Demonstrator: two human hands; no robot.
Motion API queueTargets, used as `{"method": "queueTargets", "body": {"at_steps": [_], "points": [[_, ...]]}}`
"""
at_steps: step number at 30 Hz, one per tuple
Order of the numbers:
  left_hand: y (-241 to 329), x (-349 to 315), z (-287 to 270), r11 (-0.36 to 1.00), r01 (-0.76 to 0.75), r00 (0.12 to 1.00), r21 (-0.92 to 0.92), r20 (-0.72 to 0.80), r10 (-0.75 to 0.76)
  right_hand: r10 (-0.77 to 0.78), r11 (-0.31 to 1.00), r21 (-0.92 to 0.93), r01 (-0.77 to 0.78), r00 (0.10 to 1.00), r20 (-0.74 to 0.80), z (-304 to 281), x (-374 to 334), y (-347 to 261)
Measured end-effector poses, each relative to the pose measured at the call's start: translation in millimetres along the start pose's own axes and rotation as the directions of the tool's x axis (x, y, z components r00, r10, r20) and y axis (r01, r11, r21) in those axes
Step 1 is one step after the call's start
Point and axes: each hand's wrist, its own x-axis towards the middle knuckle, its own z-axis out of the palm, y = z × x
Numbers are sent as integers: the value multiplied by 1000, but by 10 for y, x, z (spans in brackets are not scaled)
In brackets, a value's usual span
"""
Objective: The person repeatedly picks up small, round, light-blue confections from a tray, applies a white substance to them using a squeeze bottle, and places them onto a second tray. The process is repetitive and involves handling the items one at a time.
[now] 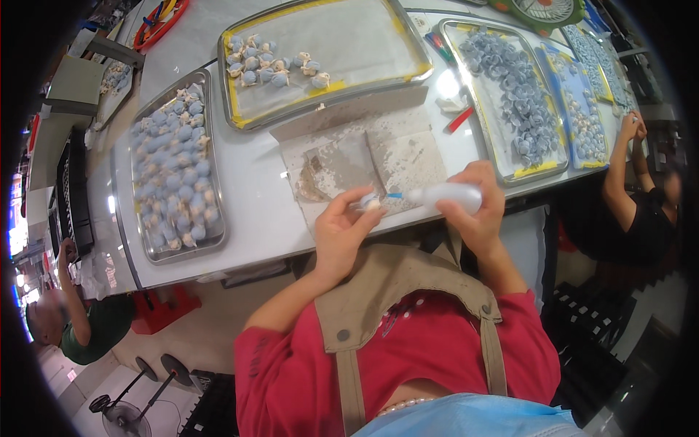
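Note:
My left hand (346,227) pinches a small pale grey-blue and cream piece (371,202) between thumb and fingers; its exact kind is partly hidden. In my right hand (477,204) lies a white squeeze bottle (451,194), tipped on its side. Its thin blue nozzle (394,195) points left and ends close beside the small piece; I cannot tell whether they touch. Both hands are over the near edge of a stained cardboard sheet (408,156) on the white table.
Left stands a metal tray (222,240) full of blue and cream figures. A larger lined tray (349,44) behind holds several more. Right, a tray (502,131) carries grey-blue petal-like pieces, with a red-handled tool (460,119) beside it. Co-workers sit at both sides.

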Motion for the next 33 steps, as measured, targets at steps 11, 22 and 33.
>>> {"method": "queueTargets", "body": {"at_steps": [11, 22, 33], "points": [[21, -46, -4, 997, 3, 1000, 81, -5, -3, -141, 967, -204, 150, 988, 59, -5, 51, -305], [40, -60, 7, 997, 28, 1000, 77, -7, -27, -154, 959, -231, 167, 985, 71, 10, 73, -294], [47, -43, 46, 995, 88, 996, -38, -20, -89, -113, 973, -198, 115, 993, 21, -11, 63, -241]]}}
